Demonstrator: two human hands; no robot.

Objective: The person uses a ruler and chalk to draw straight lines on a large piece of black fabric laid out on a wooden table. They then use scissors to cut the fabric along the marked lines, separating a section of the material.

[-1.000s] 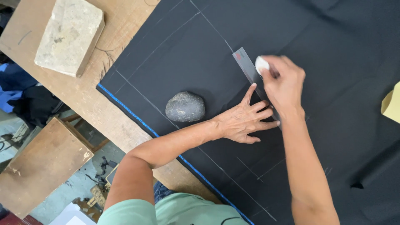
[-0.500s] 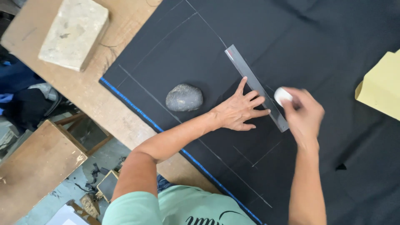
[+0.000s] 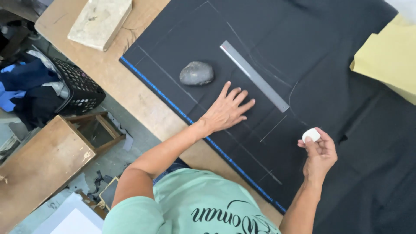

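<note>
Overhead, I see the left hand [image 3: 226, 112] flat, fingers spread, on the dark fabric [image 3: 338, 86]; the right hand [image 3: 320, 149], raised, pinches a white chalk piece [image 3: 310, 134]. A grey ruler [image 3: 253, 75] lies between them, a stone [image 3: 196, 73] beyond.
</note>
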